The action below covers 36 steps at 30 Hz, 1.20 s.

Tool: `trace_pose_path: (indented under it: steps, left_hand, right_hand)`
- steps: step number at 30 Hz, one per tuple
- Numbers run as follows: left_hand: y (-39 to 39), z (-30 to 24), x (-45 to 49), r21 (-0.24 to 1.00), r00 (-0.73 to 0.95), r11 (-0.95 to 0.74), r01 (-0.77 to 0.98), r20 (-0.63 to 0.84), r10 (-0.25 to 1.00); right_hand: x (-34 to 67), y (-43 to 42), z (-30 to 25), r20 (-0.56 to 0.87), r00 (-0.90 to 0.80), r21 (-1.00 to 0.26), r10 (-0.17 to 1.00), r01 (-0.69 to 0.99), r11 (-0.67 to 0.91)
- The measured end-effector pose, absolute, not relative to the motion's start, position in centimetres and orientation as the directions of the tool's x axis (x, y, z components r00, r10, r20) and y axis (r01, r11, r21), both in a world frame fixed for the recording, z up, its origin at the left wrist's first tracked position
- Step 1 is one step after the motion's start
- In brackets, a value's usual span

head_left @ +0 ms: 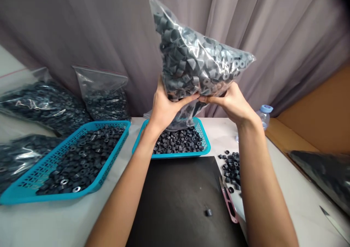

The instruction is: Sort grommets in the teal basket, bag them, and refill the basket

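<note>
Both my hands hold up a clear plastic bag [197, 59] full of small dark grey ring-shaped pieces. My left hand [166, 106] grips its lower left side, and my right hand [229, 103] its lower right, thumbs nearly meeting at the front. The bag is upside down or tilted, with its corners pointing up. Its narrowed lower end hangs over a blue perforated basket [206, 141] that holds many of the same pieces. Fingers behind the bag are hidden. Below my hands lies a black board [180, 196] with one loose grey piece [208, 212] on it.
A larger blue basket [113, 155] of pieces stands at left, beside filled zip bags [105, 97]. Pink-handled thread snips [229, 203] lie at the board's right edge near a loose pile [232, 168]. A bottle [264, 115], a cardboard box [314, 108] and a blade [333, 221] are at right.
</note>
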State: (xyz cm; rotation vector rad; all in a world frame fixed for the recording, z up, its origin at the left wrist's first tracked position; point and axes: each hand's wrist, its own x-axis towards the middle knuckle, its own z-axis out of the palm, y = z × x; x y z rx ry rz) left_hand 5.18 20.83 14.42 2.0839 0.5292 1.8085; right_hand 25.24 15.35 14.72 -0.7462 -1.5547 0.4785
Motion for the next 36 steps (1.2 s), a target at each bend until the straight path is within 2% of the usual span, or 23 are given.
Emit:
trace_pose_path:
  steps: [6,10,18,31,36]
  left_hand:
    - [21.0,15.3,4.9,0.471,0.026,-0.880,0.062,0.881,0.473]
    - [21.4,14.9,5.0,0.516,-0.005,-0.855,-0.052,0.856,0.517]
    - [22.0,13.2,5.9,0.641,-0.041,-0.719,-0.267,0.738,0.673]
    - [22.2,12.9,5.8,0.623,-0.023,-0.726,-0.292,0.754,0.656]
    - [22.2,12.6,5.7,0.650,-0.015,-0.711,-0.269,0.735,0.678]
  right_hand:
    - [24.0,15.1,15.9,0.783,0.137,-0.614,0.606,0.322,0.721]
    - [23.5,15.5,15.9,0.800,0.164,-0.589,0.578,0.402,0.701]
    - [24.8,14.8,15.2,0.692,-0.081,-0.691,0.718,0.215,0.690]
    - [24.4,15.6,14.9,0.720,-0.054,-0.677,0.691,0.160,0.718]
    - [24.0,16.0,14.5,0.739,-0.033,-0.663,0.672,0.134,0.736]
